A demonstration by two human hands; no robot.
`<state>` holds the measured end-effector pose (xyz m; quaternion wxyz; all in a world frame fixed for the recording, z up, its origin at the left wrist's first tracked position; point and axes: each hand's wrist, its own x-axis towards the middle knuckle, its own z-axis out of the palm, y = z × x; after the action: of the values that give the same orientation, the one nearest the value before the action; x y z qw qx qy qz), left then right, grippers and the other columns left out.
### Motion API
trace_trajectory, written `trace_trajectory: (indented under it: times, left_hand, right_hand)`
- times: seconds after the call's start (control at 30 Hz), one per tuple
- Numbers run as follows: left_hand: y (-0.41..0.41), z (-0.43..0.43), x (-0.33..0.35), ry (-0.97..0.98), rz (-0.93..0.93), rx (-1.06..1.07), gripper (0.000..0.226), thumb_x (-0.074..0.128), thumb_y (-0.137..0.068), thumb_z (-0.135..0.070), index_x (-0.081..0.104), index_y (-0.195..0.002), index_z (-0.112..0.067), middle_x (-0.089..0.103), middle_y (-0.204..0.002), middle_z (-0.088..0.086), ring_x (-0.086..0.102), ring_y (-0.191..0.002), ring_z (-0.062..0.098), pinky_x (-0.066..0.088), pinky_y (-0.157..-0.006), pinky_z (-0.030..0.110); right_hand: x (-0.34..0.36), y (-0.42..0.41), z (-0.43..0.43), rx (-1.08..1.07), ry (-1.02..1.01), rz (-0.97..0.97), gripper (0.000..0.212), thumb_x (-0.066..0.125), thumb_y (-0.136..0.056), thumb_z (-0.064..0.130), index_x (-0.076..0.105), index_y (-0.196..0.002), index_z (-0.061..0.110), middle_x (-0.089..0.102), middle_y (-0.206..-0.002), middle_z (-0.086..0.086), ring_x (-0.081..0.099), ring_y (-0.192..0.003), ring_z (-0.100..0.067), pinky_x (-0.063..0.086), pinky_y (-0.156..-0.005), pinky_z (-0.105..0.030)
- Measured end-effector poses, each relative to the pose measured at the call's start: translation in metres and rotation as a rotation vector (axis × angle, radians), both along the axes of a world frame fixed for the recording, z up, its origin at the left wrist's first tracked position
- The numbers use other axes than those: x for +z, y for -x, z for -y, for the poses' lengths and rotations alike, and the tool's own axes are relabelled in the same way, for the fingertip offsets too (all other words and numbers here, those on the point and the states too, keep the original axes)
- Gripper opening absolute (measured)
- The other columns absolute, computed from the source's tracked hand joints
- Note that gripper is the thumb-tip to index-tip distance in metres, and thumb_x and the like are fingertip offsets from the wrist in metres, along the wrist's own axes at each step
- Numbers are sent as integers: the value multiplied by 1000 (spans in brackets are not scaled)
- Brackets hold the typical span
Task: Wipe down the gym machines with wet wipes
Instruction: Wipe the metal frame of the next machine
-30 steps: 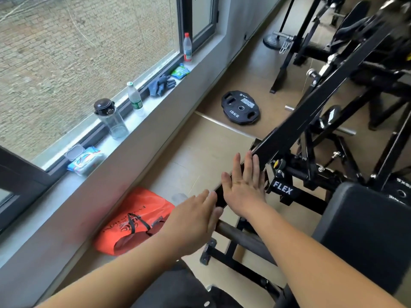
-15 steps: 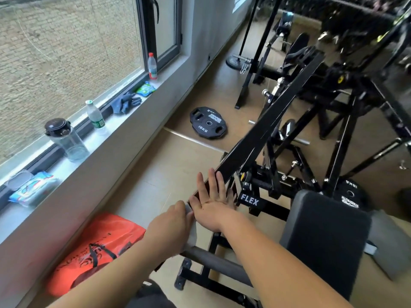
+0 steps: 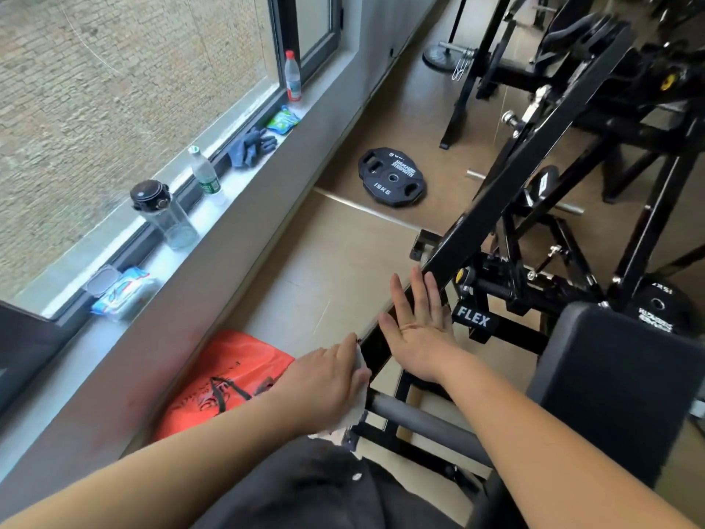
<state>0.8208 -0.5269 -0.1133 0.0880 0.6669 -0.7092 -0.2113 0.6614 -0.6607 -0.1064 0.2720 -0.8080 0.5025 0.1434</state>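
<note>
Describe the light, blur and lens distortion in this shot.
Head view: daylight from the window bleaches the sill nearly white; the wide lens curves its long edge; machines at top right smear, while the right hand on the black bar and the left hand gripping the wipe look sharp.

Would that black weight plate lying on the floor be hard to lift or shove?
Probably heavy: the weight plate is marked 15KG. It lies flat on the floor, so it should slide rather than roll. Its cut-out grip holes likely ease lifting.
</note>
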Motion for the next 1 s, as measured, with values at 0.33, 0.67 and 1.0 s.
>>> trace_trajectory:
  times: [0.33, 0.67, 1.0]
  left_hand:
    - [24, -36, -34, 307, 195, 24, 57, 37, -107, -27, 36, -153, 7, 37, -159, 27, 41, -146, 39, 42, -113, 51]
    - [103, -36, -31, 395, 2, 2, 24, 70, -90, -15, 71, -114, -14, 73, -121, 0, 64, -118, 22, 45, -107, 40]
    - [226, -14, -15, 330, 108, -374, 35, 32, -99, -32, 59, -116, -18, 63, -92, 1, 57, -78, 27, 37, -67, 39]
  right_hand:
    - [-3, 4, -2, 5, 24, 93, 69, 18, -107, 58, -27, -156, 42, -54, -152, 13, -55, -135, -7, -19, -121, -51]
    - [9, 114, -79, -300, 66, 263, 44, 30, -109, 50, 69, -108, 29, 70, -107, 7, 65, -99, -15, 55, -88, -39]
    - [-1, 215, -122, -960, -89, 493, 63, 26, -107, 58, 64, -136, 16, 70, -127, -5, 63, -122, -21, 48, -100, -33]
